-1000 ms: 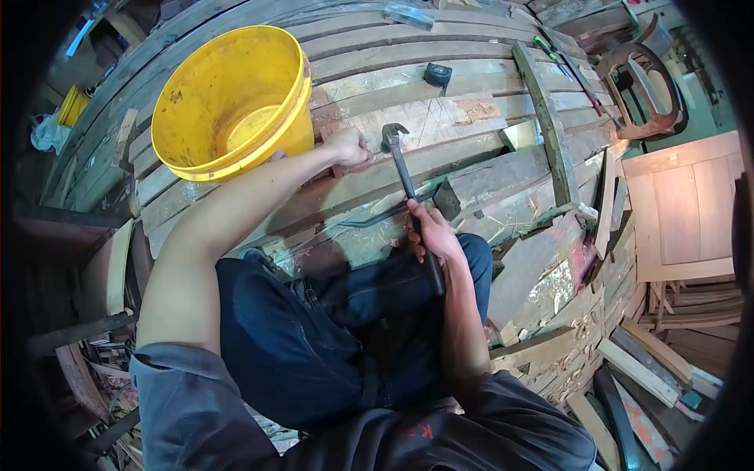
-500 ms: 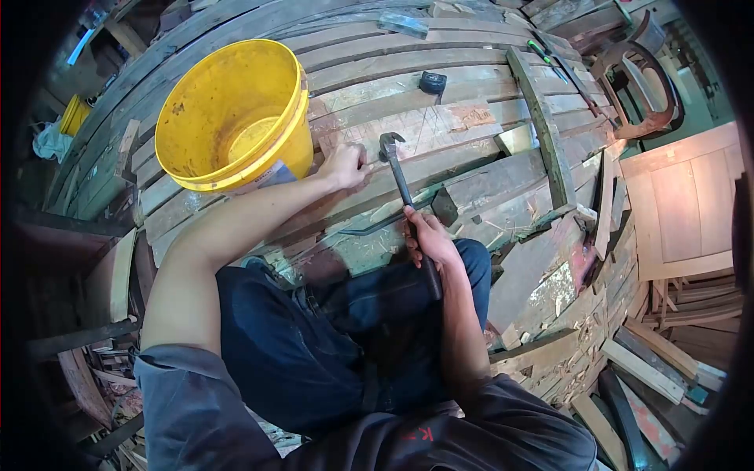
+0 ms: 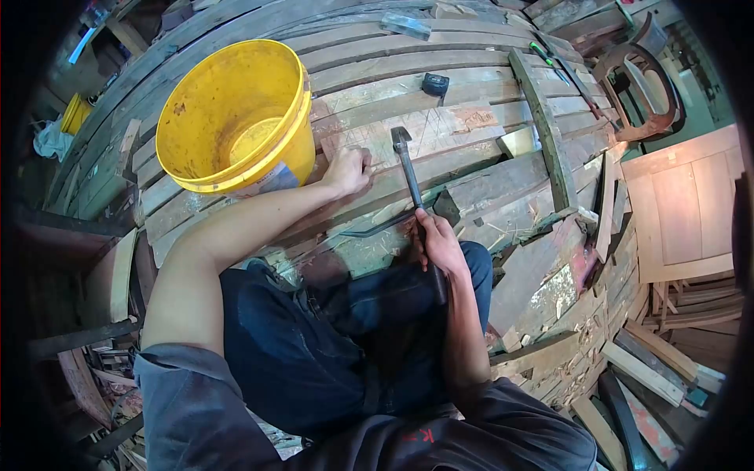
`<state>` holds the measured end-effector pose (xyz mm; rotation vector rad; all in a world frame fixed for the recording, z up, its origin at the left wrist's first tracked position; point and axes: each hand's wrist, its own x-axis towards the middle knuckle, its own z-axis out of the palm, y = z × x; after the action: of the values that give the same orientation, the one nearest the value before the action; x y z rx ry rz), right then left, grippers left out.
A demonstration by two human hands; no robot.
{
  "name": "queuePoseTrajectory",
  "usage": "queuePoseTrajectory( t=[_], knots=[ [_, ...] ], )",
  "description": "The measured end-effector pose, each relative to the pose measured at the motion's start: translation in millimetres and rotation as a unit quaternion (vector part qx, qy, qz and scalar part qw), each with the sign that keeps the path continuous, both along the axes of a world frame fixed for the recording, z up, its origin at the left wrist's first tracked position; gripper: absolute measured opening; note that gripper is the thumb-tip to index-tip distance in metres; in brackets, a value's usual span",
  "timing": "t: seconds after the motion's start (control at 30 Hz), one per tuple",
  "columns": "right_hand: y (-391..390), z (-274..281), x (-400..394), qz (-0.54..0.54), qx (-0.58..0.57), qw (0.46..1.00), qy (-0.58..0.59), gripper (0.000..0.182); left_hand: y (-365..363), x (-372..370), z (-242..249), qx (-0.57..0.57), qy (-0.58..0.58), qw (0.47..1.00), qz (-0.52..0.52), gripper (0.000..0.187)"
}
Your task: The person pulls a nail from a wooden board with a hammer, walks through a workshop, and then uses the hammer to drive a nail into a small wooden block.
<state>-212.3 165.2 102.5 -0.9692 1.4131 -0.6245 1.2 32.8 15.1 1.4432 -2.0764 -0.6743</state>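
My right hand [image 3: 440, 242] is wrapped round the dark handle of a claw hammer [image 3: 410, 174]. Its metal head is at the far end, over a pale board [image 3: 428, 129] marked with pencil lines. On the near left part of that board rests my left hand [image 3: 349, 170], fingers curled together; whatever they might pinch is too small or hidden to make out. The hammer head stands apart from the left hand, to its right. Just left of the left hand is a large yellow bucket [image 3: 302, 149], tilted in view, with only stains showing inside.
A black tape measure [image 3: 435, 84] lies behind the board. Beyond it is a clear block [image 3: 405, 26]. To the right, a wooden bar [image 3: 542, 129] crosses the slats, with a long tool [image 3: 577, 85] past it. A dark bent bar [image 3: 377, 225] lies near my knees. Wood scraps surround me.
The hammer head has moved slightly right and up and turned, with my right hand shifting a little to the right. My left hand stays at the same spot on the board.
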Motion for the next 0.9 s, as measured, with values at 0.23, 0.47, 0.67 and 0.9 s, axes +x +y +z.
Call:
queuePoseTrajectory(
  t=[0.23,0.47,0.67,0.9],
  knots=[
    [1.5,-1.9,6.0,0.009,0.034,0.999,-0.014,0.045,-0.2,-0.3,1.7,0.025,0.028,0.999,0.004,0.006],
    [3.3,1.4,-0.3,0.006,0.027,0.999,-0.043,0.044,-0.5,3.3,-3.3,-0.040,0.017,0.999,-0.023,0.003],
    [3.3,4.0,9.0,-0.013,0.029,0.999,-0.025,0.046,2.0,5.0,5.6,0.019,0.057,0.998,-0.009,0.005],
    [4.8,-5.3,8.0,0.021,0.048,0.999,-0.008,0.047,1.6,5.5,-0.1,0.007,0.081,0.997,-0.003,0.006]
  ],
)
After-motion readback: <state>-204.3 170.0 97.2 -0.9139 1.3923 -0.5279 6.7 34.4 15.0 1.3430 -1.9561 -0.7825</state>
